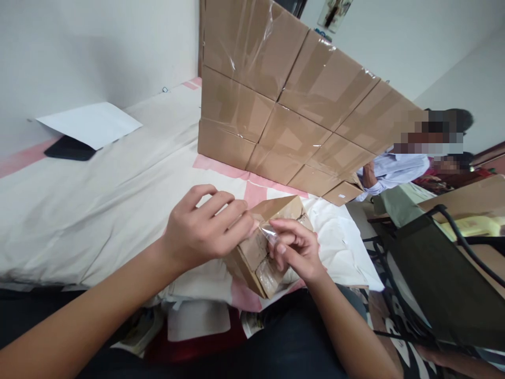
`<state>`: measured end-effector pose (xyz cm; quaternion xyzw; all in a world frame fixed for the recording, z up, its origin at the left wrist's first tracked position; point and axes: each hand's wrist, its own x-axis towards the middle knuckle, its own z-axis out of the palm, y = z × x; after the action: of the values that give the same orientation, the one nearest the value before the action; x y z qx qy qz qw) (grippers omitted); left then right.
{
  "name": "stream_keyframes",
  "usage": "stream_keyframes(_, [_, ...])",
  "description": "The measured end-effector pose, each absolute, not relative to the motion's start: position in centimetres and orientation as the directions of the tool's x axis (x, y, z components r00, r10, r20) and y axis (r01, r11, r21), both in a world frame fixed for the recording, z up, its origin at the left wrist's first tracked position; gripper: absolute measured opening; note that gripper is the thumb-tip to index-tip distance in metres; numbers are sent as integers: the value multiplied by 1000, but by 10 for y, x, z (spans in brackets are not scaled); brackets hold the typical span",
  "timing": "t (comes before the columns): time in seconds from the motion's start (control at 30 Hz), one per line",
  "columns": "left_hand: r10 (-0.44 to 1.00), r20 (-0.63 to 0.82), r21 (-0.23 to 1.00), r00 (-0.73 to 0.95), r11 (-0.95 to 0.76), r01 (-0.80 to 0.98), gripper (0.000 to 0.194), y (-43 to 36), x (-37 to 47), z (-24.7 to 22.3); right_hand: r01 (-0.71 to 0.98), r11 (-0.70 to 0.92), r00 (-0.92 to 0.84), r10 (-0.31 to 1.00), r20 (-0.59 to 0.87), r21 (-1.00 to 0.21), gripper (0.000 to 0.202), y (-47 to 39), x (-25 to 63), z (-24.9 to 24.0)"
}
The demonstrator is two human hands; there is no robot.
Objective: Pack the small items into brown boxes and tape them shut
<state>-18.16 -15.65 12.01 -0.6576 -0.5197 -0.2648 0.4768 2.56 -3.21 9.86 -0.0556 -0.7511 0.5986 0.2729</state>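
At the cloth's near edge (118, 205), a box (250, 250) sat beneath both hands, its length slanting from near left to far right. Left hand (209, 226) and right hand (296, 247) apparently pinched clear film (269, 232) above it, the right hand nearer its middle.

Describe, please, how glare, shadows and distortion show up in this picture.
In the head view, bright glare streaks the wrapped box stack, and a glint marks the clear film by the hands; a soft shadow falls on the left wall; the dark chair looks slanted, perhaps from wide-angle distortion.
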Motion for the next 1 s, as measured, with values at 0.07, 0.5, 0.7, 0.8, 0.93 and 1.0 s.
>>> stream_keyframes(0.07, [463,838,-333,288,16,943,26,-155,-185,117,-261,280,-844,399,359,-924,35,-30,26,98])
stream_keyframes(0.5, [919,391,752,-42,-293,590,42,-145,-169,78,-189,112,-868,446,219,-976,48,-26,31,97])
stream_keyframes(0.7, [958,259,919,-119,-207,335,51,-139,-157,52,-258,149,-845,444,298,-955,46,-21,32,100])
stream_keyframes(0.8, [960,242,922,-139,-183,342,50,-140,-154,47,-260,184,-818,480,317,-948,47,-19,33,100])
stream_keyframes(0.93, [965,230,922,-129,-174,345,48,-145,-147,43,-229,208,-779,546,307,-951,49,-18,33,99])
stream_keyframes(1.0, [962,234,927,-140,-178,331,47,-147,-142,43,-240,205,-769,556,315,-949,45,-18,34,100])
